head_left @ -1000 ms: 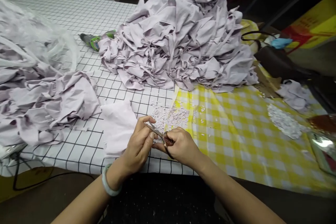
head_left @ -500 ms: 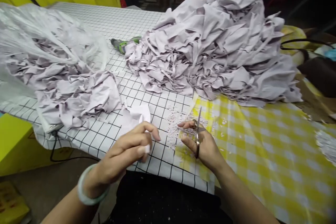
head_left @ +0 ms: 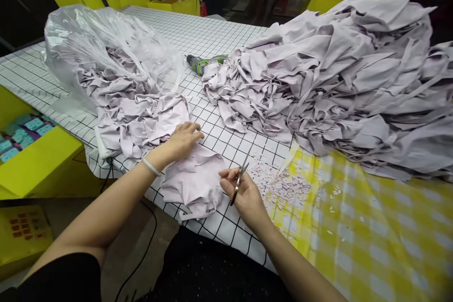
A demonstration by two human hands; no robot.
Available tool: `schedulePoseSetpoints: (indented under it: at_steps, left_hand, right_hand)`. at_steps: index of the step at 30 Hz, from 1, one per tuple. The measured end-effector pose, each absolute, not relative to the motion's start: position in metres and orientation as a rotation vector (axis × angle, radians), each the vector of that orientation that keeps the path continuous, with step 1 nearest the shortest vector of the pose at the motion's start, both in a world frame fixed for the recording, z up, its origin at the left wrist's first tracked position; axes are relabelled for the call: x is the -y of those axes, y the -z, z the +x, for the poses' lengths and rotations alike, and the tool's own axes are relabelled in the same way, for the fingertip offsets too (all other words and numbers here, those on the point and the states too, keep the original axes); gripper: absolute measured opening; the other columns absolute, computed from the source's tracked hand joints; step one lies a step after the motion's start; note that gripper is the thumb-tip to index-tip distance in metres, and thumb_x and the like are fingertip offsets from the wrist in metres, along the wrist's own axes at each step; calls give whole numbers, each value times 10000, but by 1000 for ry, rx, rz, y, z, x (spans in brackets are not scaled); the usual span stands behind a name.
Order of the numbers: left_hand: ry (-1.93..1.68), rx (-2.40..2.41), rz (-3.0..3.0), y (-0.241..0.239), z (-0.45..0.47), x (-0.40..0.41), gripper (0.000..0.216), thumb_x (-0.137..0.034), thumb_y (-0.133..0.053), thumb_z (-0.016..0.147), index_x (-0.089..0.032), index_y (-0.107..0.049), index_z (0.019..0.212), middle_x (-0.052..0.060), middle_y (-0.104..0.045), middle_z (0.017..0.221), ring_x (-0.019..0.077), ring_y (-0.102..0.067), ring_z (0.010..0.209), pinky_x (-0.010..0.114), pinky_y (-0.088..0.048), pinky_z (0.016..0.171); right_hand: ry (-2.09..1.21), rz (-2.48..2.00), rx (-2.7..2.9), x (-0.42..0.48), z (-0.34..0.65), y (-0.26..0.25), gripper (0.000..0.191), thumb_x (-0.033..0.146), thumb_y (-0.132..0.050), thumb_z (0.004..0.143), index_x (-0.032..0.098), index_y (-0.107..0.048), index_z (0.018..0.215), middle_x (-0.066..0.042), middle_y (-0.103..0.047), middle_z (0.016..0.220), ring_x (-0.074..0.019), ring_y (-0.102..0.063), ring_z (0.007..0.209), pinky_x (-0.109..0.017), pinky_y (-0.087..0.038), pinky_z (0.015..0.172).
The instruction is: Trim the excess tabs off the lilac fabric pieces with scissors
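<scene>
My left hand [head_left: 184,141] reaches over the upper end of a pale lilac fabric piece [head_left: 194,181], fingers bent down onto the cloth; the thumb is hidden. This piece lies rumpled near the table's front edge, with a narrow strap at its lower end. My right hand [head_left: 244,191] holds metal scissors [head_left: 240,177], blades pointing away from me. Its fingertips are close to the fabric's right edge; whether they touch is unclear. Left of the piece, similar lilac cloth [head_left: 141,127] spills from a clear plastic bag [head_left: 78,33].
A large heap of lilac fabric [head_left: 336,71] covers the right back. Beside it lies a green-and-grey tool [head_left: 198,63]. Tiny scraps [head_left: 279,186] litter the grid-patterned tablecloth [head_left: 155,19] and yellow checked sheet [head_left: 371,226]. Yellow boxes [head_left: 42,165] and a black cord [head_left: 154,226] are at left.
The view has shifted left. My left hand has moved forward and left onto the fabric, which now spreads nearer the front edge. My right hand has come beside it, still with the scissors.
</scene>
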State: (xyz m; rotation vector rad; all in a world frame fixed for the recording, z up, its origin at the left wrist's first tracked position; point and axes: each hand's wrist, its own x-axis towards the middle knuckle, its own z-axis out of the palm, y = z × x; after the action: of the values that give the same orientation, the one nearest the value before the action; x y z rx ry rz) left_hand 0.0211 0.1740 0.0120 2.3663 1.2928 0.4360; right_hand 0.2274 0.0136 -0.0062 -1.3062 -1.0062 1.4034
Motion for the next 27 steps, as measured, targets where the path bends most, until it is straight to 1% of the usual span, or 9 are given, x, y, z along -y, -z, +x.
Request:
schedulePoseSetpoints:
  at_steps: [3, 7, 10, 12, 17, 19, 23, 25, 27]
  left_hand:
    - [-299, -1168, 2403, -12, 27, -189, 123, -48, -606, 712, -166, -621, 680, 125, -626, 899, 293, -529, 975, 478, -397, 939]
    - [-262, -1101, 2371, -40, 19, -202, 219, -61, -684, 651, -169, -526, 545, 96, -597, 768, 251, -549, 831, 417, -441, 813]
    - [-332, -1103, 2253, -87, 5, -199, 127, -110, -684, 755, -164, -602, 675, 56, -603, 730, 166, -543, 645, 316, -437, 605]
    - [-490, -1083, 2068, -125, 2, -187, 72, -145, -689, 824, -151, -639, 772, 32, -607, 687, 135, -555, 577, 267, -420, 530]
    - [-900, -983, 1718, -183, 14, -133, 64, -90, -731, 818, -112, -680, 849, 0, -597, 710, 124, -647, 653, 218, -500, 570]
    - [-976, -885, 1572, -179, 14, -109, 88, -102, -751, 806, -132, -682, 852, 13, -619, 764, 130, -650, 682, 218, -544, 582]
    - [-1062, -584, 1229, -144, -5, -62, 102, -172, -731, 824, -178, -631, 805, -1, -583, 757, 94, -578, 602, 232, -601, 657]
    - [-994, -486, 1134, -126, -15, -44, 174, -243, -720, 826, -185, -581, 738, -19, -504, 665, 103, -557, 573, 260, -611, 672]
    - [-932, -513, 1084, -113, -20, -32, 250, -295, -725, 804, -183, -540, 678, -17, -455, 618, 133, -573, 600, 288, -610, 680]
  right_hand:
    - [-1408, -1316, 1098, -8, 225, 10, 405, 546, -737, 800, 231, -494, 874, -73, -649, 1095, -223, -607, 999, -406, -466, 933]
    - [-1400, -1346, 1123, -11, 230, 10, 373, 522, -733, 817, 231, -505, 870, -63, -651, 1069, -220, -613, 991, -416, -467, 938]
    - [-1320, -1321, 1115, -27, 234, 2, 356, 490, -751, 818, 237, -508, 879, -63, -660, 1082, -225, -622, 1027, -427, -470, 964]
    - [-1214, -1246, 1138, -43, 233, -14, 349, 453, -775, 807, 243, -509, 893, -72, -659, 1143, -234, -620, 1088, -436, -463, 999]
    - [-903, -963, 1268, -79, 208, -61, 390, 408, -816, 776, 268, -544, 1017, -68, -632, 1274, -247, -578, 1245, -456, -415, 1111]
    - [-919, -911, 1378, -84, 196, -61, 383, 395, -816, 767, 259, -585, 1040, -56, -663, 1193, -239, -618, 1163, -427, -468, 1046]
    - [-1170, -1039, 1476, -83, 182, -21, 156, 327, -737, 786, 208, -646, 831, -18, -677, 849, -191, -636, 820, -343, -519, 793]
    - [-1205, -1128, 1382, -80, 184, 0, 146, 320, -707, 790, 200, -626, 782, -16, -665, 799, -190, -627, 786, -353, -512, 792]
    - [-1204, -1156, 1302, -76, 187, 7, 161, 341, -699, 807, 203, -619, 824, -28, -684, 863, -200, -646, 852, -380, -512, 866]
